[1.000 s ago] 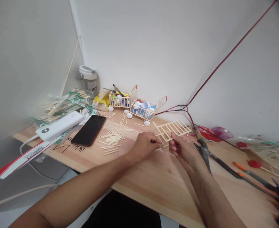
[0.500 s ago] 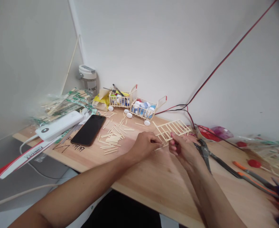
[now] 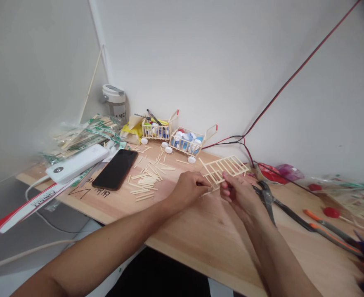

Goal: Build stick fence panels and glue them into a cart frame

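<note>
Two bare hands, the left hand [image 3: 188, 190] and the right hand [image 3: 239, 196], close together without touching, fingertips at the near edge of a ladder-like frame of pale wooden sticks [image 3: 223, 169], just beyond them above the wooden tabletop [image 3: 200, 225]; whether clamped on it, impossible to tell. Best handled with fingertips pinched close to each joint, frame kept square, no twisting of the thin rungs. Against the picture from one second earlier, almost no change: same hand positions, same frame. Just beside the right hand, metal snips [image 3: 266, 199]; farther right, orange-handled tools [image 3: 333, 235]. Farther left, loose sticks [image 3: 143, 182], a black smartphone [image 3: 115, 169], and against the wall, two stick carts holding bottle caps [image 3: 185, 142].
</note>
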